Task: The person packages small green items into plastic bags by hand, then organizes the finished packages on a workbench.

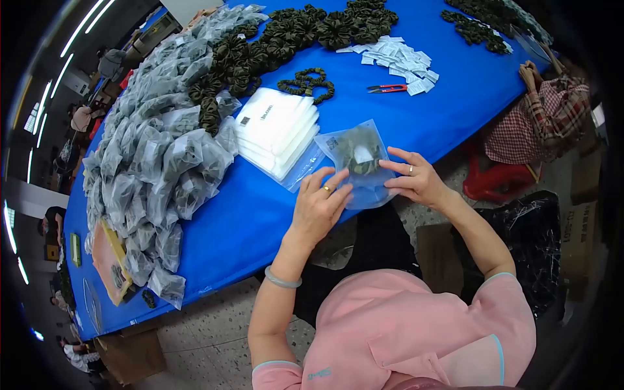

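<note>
Near the table's front edge, a translucent plastic bag (342, 147) holds a dark green scrunchie with a white label on it. My left hand (320, 200) grips the bag's lower left side with bent fingers, a ring on one of them. On the right side, my right hand (418, 179) has its thumb and fingers on the bag near the label. Just left of the bag lies a stack of white plastic bags (276, 133). Behind the stack are a few loose dark green scrunchies (311, 83).
A large heap of filled bags (162, 143) covers the left of the blue table (455, 91). More scrunchies (292, 29) are piled at the back. Red-handled snips (388, 88) lie beside white labels (402, 60). A person in a checked shirt (552, 120) sits at the right.
</note>
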Demonstrator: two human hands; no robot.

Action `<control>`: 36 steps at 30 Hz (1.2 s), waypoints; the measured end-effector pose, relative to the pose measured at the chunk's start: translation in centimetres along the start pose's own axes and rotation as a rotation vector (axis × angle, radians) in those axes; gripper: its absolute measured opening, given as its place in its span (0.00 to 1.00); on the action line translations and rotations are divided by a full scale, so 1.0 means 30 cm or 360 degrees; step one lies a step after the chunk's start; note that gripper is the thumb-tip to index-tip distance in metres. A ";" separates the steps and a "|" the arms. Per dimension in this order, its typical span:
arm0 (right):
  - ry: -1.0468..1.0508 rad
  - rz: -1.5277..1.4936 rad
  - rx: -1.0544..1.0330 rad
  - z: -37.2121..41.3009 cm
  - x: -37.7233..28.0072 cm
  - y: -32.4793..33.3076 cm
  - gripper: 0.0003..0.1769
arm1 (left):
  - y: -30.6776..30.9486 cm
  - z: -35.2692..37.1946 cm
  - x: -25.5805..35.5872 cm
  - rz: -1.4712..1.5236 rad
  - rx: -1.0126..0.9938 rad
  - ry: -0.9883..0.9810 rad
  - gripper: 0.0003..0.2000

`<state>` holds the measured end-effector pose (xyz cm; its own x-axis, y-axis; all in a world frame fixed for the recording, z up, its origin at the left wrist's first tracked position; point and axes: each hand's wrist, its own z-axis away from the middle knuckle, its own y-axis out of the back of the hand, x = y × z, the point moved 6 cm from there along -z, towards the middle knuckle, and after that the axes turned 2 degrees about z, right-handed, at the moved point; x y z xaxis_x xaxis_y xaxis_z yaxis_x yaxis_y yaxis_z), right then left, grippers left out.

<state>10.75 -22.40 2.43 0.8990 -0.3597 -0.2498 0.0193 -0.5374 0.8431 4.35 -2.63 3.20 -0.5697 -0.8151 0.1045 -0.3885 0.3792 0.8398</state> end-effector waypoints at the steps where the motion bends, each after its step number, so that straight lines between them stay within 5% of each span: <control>1: -0.0092 -0.0308 0.0131 -0.007 0.021 -0.014 0.04 | -0.011 0.013 -0.025 0.0271 0.0059 0.0248 0.10; 2: -0.0080 -0.0307 0.0145 -0.009 0.018 -0.033 0.04 | -0.027 0.028 -0.047 0.0546 0.0118 0.0493 0.09; 4: -0.0984 -0.1311 0.0469 0.016 0.093 -0.055 0.05 | -0.057 0.048 -0.067 0.1122 0.0212 0.1005 0.08; 9: -0.1177 -0.1406 0.0716 -0.020 0.094 -0.078 0.08 | -0.095 0.055 -0.062 0.1461 0.0353 0.1559 0.09; 14: -0.1253 -0.0931 0.0747 -0.007 0.069 -0.061 0.10 | -0.080 0.043 -0.035 0.0653 0.0313 0.1384 0.11; 26: -0.1200 -0.0107 0.0585 -0.003 0.025 -0.054 0.03 | -0.076 0.014 0.019 -0.0091 0.0300 0.1148 0.06; 29: -0.1207 0.0333 0.0517 -0.026 -0.004 -0.023 0.10 | -0.073 -0.012 0.022 -0.0157 0.0219 0.1138 0.10; 31: -0.1034 0.0623 0.0625 -0.066 -0.020 0.019 0.27 | -0.067 -0.026 0.014 -0.0051 0.0246 0.1021 0.25; 33: -0.1006 0.0273 0.0743 -0.089 0.001 0.021 0.28 | -0.095 -0.022 -0.006 0.0063 0.0380 0.1094 0.30; 36: -0.1321 -0.0487 0.0829 -0.091 0.069 -0.041 0.27 | -0.063 -0.051 -0.042 0.0912 0.0496 0.1477 0.38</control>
<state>13.77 -20.40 2.16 0.2976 -0.4592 -0.8370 -0.1734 -0.8881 0.4256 6.91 -2.99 2.29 -0.0149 -0.4469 0.8945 -0.4808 0.7876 0.3855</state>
